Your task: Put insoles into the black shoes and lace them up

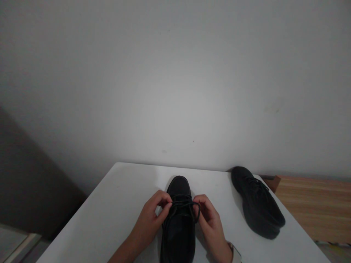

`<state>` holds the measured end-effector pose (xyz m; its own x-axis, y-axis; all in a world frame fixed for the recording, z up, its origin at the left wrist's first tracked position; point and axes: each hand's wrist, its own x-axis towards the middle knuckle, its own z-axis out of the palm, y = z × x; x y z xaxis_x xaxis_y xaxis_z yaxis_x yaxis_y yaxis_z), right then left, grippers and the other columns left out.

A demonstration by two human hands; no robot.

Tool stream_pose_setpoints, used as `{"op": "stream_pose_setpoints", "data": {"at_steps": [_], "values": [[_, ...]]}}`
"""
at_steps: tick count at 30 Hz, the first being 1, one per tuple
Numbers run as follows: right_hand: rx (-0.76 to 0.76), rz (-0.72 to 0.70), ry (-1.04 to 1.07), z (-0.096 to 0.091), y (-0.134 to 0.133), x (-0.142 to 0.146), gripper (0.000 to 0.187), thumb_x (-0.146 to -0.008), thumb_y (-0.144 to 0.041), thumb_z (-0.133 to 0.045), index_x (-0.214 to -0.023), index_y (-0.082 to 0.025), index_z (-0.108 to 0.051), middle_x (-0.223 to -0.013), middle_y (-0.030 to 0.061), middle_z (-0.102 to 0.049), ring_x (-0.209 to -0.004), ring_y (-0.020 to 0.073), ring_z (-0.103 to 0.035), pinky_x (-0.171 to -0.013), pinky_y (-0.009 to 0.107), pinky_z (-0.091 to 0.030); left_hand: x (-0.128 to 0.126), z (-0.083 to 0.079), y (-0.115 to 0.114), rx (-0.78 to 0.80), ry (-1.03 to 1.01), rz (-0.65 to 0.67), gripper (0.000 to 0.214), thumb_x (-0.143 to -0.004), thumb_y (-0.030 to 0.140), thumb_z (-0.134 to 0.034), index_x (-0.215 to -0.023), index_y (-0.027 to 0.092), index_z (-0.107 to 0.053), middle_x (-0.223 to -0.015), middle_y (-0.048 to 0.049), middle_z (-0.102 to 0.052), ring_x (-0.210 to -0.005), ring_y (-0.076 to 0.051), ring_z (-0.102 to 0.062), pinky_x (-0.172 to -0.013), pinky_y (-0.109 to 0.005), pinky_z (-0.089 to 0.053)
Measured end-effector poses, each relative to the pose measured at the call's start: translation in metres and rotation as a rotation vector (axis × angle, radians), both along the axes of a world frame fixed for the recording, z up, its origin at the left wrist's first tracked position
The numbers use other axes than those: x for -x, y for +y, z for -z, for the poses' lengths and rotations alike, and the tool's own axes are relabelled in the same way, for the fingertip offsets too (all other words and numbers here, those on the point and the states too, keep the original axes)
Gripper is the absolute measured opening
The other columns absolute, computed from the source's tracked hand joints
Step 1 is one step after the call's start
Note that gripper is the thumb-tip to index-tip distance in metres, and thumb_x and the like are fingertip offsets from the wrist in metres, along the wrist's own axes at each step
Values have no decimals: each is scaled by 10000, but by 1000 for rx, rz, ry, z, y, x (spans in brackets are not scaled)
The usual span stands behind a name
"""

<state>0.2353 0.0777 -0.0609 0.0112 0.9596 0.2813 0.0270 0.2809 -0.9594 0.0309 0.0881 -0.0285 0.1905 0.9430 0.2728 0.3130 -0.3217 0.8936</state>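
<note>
A black lace-up shoe (178, 226) stands on the white table (109, 212) in front of me, toe pointing away. My left hand (152, 217) is closed, pinching the shoe's black lace (183, 206) on its left side. My right hand (210, 219) is closed too, pinching a loop of the same lace on the right side. A second black shoe (256, 202) lies on the table's right part, toe away, untouched by either hand.
The table's far edge meets a plain grey wall (175, 91). A wooden surface (315, 208) adjoins the table on the right. The floor drops away dark at the left.
</note>
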Motion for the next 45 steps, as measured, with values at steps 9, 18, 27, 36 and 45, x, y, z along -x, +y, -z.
{"op": "stream_pose_setpoints", "data": {"at_steps": [9,18,27,36,45], "values": [[-93,-17,-63,2,3,-1,168,-988,-359,-537,-923,-238,-633,-853,24,-562,-780,192,-555,-675,284,-452,8,2,6,-17,-33,44,136,-885,237,-634,-912,226,-766,-868,-45,-710,-835,-200,-668,-771,-302,-502],[-85,52,-111,2,3,1,187,-969,-366,-541,-873,-216,-600,-783,14,-543,-704,181,-529,-629,281,-452,5,0,4,-35,8,14,119,-886,203,-599,-849,206,-713,-830,-29,-680,-787,-184,-647,-737,-287,-498],[-110,76,-128,-2,0,4,140,-958,-305,-530,-843,-224,-535,-764,-6,-508,-668,164,-498,-596,265,-436,2,-2,3,-33,29,1,119,-884,202,-552,-825,204,-655,-812,-24,-636,-775,-187,-613,-729,-291,-480],[-89,77,-92,-2,0,6,156,-963,-325,-534,-843,-226,-534,-814,25,-574,-726,183,-560,-634,275,-467,1,1,2,-10,42,12,128,-898,215,-488,-805,207,-575,-793,-10,-577,-760,-180,-567,-716,-278,-454],[-18,25,-10,-3,0,2,218,-941,-418,-590,-860,-215,-591,-767,9,-547,-683,177,-524,-611,273,-448,4,-1,2,3,31,14,125,-910,239,-515,-850,199,-618,-830,-25,-605,-793,-190,-593,-754,-300,-467]]}}
